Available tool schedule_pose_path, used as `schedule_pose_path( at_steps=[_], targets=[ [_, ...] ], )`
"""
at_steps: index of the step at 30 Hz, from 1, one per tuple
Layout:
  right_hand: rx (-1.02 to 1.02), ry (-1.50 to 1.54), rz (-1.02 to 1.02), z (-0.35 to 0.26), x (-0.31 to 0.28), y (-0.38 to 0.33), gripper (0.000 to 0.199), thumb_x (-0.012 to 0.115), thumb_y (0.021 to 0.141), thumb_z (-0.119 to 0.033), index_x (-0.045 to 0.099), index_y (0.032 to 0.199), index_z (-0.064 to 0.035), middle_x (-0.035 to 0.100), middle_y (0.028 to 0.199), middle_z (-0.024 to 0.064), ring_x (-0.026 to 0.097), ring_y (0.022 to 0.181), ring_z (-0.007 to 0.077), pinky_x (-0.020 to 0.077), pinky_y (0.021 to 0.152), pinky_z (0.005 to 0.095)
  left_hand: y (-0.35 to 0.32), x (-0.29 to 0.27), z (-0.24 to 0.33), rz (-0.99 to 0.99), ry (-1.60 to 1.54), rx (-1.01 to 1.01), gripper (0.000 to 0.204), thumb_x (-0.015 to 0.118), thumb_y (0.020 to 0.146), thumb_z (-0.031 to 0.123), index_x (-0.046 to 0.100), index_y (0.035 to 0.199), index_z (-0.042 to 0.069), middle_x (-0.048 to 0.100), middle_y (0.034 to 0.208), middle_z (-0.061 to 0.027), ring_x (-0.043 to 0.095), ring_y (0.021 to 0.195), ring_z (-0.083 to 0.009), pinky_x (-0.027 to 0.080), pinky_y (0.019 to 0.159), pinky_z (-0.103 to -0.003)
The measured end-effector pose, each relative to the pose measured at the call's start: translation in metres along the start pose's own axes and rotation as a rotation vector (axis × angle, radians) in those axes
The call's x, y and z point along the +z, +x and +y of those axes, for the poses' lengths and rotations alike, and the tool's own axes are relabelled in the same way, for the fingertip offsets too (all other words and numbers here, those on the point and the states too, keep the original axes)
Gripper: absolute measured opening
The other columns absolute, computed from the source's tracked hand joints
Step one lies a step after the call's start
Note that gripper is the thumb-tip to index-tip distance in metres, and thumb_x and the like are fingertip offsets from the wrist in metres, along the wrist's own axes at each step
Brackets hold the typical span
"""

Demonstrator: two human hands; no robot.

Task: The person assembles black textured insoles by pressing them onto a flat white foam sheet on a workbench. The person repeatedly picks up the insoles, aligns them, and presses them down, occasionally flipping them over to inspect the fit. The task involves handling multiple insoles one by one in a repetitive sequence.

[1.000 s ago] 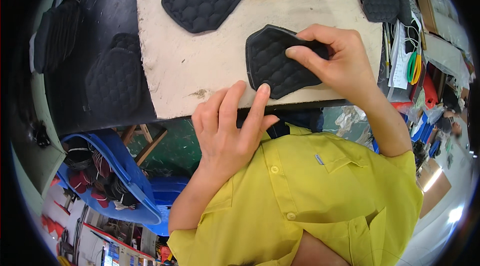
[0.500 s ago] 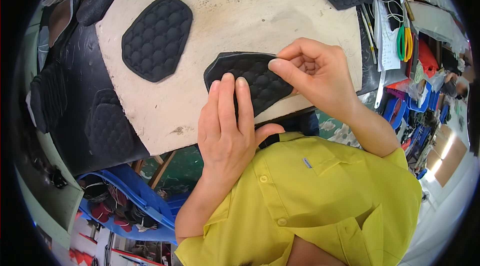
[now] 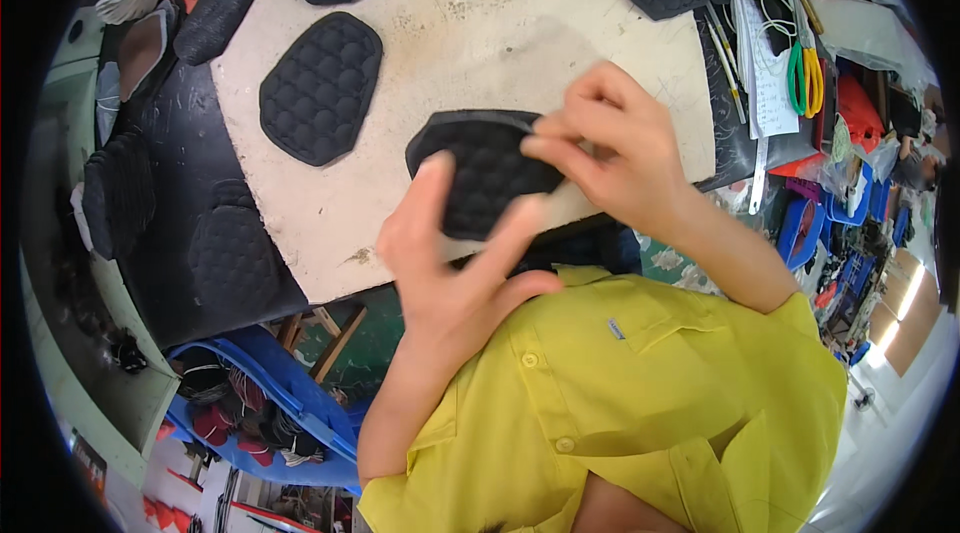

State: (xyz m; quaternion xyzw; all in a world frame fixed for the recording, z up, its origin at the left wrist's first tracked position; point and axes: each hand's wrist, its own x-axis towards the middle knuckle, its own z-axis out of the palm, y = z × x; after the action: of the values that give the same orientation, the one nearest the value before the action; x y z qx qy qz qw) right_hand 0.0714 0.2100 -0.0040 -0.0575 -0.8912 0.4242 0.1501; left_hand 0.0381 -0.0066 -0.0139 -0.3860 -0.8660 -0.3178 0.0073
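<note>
Black quilted pad lay at the near edge of the worktop, right hand pinching its right rim, left hand spread open against it; judged light, soft, flexible, best gripped by edges.

One head-worn fisheye view looks steeply down from close above, rim edges bowed. The left hand and right hand sit near centre; the board stretches beyond them, the yellow shirt fills the frame below them.
</note>
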Motion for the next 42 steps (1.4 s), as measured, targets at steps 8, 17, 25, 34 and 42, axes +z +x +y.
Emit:
schedule_pose_path(
  at_steps=[8, 17, 25, 34, 42],
  targets=[
    [-0.385, 0.082, 0.131, -0.011, -0.011, -0.032, 0.032, 0.086, 0.063, -0.015, 0.073, 0.091, -0.0085, 0.064, 0.1, 0.0077, 0.061, 0.095, 0.0301, 0.0494, 0.077, 0.0353, -0.003, -0.035, -0.007, 0.034, -0.446, -0.014, 0.032, 0.08, 0.061, -0.008, 0.071, 0.09, -0.001, 0.069, 0.082, -0.0108, 0.063, 0.075, -0.0226, 0.045, 0.073, -0.032],
    [-0.207, 0.313, -0.371, -0.031, -0.035, 0.005, 0.024, 0.08, 0.077, -0.019, 0.071, 0.094, -0.0046, 0.07, 0.093, 0.0076, 0.065, 0.092, 0.0267, 0.0473, 0.083, 0.0355, -0.012, -0.035, -0.001, 0.134, -0.336, 0.028, 0.035, 0.075, 0.059, -0.011, 0.072, 0.093, -0.002, 0.07, 0.083, -0.0115, 0.064, 0.075, -0.0247, 0.048, 0.067, -0.031],
    [0.285, 0.478, -0.585, -0.037, -0.027, 0.01, 0.017, 0.067, 0.088, -0.015, 0.07, 0.088, 0.0013, 0.069, 0.077, 0.0072, 0.064, 0.078, 0.0119, 0.051, 0.072, 0.0297, -0.017, -0.031, -0.01, 0.258, -0.417, 0.163, 0.039, 0.063, 0.053, -0.013, 0.073, 0.089, -0.001, 0.071, 0.082, -0.0123, 0.068, 0.075, -0.0276, 0.051, 0.067, -0.033],
    [0.14, 0.558, -0.658, -0.037, -0.022, 0.01, 0.02, 0.07, 0.087, -0.018, 0.069, 0.086, 0.002, 0.066, 0.072, 0.009, 0.06, 0.067, 0.0155, 0.0473, 0.062, 0.0293, -0.018, -0.032, -0.016, 0.253, -0.521, 0.18, 0.032, 0.066, 0.061, -0.015, 0.07, 0.091, -0.003, 0.07, 0.081, -0.0144, 0.069, 0.072, -0.0284, 0.052, 0.065, -0.034],
    [0.327, 0.251, -0.349, -0.037, 0.003, 0.014, 0.02, 0.067, 0.089, -0.016, 0.066, 0.083, 0.0033, 0.056, 0.057, 0.0104, 0.049, 0.05, 0.0134, 0.0394, 0.05, 0.0316, -0.02, -0.034, -0.018, 0.237, -0.392, 0.271, 0.032, 0.076, 0.063, -0.008, 0.07, 0.095, -0.002, 0.071, 0.081, -0.0127, 0.067, 0.066, -0.0241, 0.051, 0.061, -0.031]
  ],
)
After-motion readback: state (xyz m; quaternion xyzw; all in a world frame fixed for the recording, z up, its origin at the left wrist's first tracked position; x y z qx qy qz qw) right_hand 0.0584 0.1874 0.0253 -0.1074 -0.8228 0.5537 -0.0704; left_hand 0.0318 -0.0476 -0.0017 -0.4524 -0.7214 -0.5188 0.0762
